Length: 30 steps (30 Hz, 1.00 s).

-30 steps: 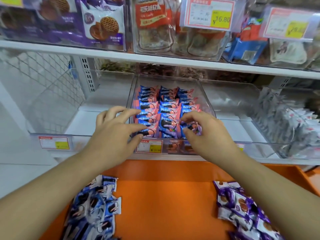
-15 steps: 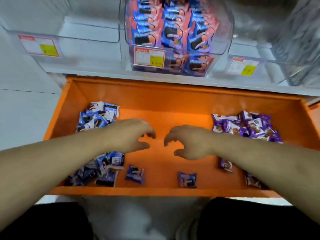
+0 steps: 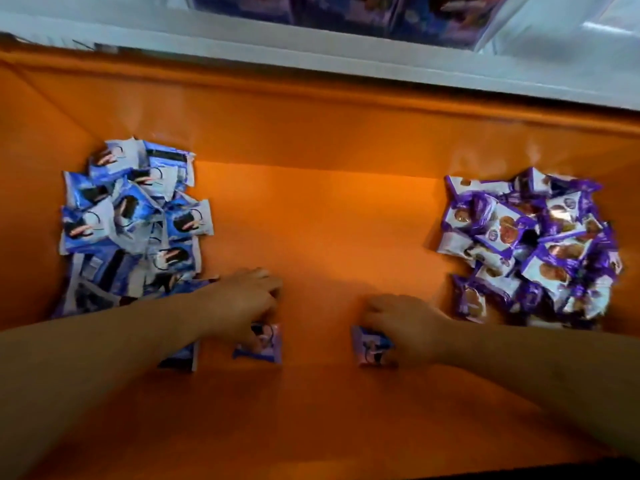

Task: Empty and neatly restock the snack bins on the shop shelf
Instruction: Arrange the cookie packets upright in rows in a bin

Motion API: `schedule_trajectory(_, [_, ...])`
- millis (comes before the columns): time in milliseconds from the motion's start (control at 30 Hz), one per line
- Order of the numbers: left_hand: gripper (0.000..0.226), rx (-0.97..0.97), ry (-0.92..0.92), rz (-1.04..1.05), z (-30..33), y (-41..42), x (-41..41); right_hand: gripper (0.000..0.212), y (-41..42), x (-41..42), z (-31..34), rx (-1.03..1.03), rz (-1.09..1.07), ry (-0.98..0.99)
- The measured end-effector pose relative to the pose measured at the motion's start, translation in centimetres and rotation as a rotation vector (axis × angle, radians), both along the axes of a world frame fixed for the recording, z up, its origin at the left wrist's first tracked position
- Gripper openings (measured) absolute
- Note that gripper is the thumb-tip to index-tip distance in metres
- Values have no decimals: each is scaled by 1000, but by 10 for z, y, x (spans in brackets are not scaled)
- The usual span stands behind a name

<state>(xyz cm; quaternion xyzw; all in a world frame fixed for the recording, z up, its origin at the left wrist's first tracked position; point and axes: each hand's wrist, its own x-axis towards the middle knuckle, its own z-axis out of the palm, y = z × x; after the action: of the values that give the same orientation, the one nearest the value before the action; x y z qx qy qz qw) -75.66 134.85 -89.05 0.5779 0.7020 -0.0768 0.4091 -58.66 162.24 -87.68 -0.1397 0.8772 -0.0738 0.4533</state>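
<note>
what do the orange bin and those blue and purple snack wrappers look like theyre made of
Orange bin: seems smooth plastic or coated board with a soft sheen; its walls catch broad light patches.
Blue snack packs: look like thin glossy plastic film, crinkled with crimped ends.
Purple snack packs: likely the same film, shinier, with bright glints, perhaps metallised.

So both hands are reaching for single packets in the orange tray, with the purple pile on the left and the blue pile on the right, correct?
Not quite: the head view shows the purple pile on the right and the blue pile on the left.
</note>
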Motion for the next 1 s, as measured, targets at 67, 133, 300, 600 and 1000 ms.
schedule_trajectory(67, [40, 30, -51, 160, 1, 0, 0, 48, -1, -5, 2, -23, -8, 53])
schedule_trajectory(133, [36, -11, -95, 312, 10, 1, -2, 37, -1, -12, 9, -35, -60, 83])
schedule_trajectory(300, [36, 46, -183, 581, 48, -2, -12, 33, -2, -46, 42, -115, -366, 6])
schedule_trajectory(600, [38, 460, -277, 1092, 222, 1, -49, 34, -28, -114, 214, -532, -743, 432])
schedule_trajectory(1000, [51, 923, -771, 1428, 384, -20, -4, 28, -65, -75, 375, -1020, -1061, 830])
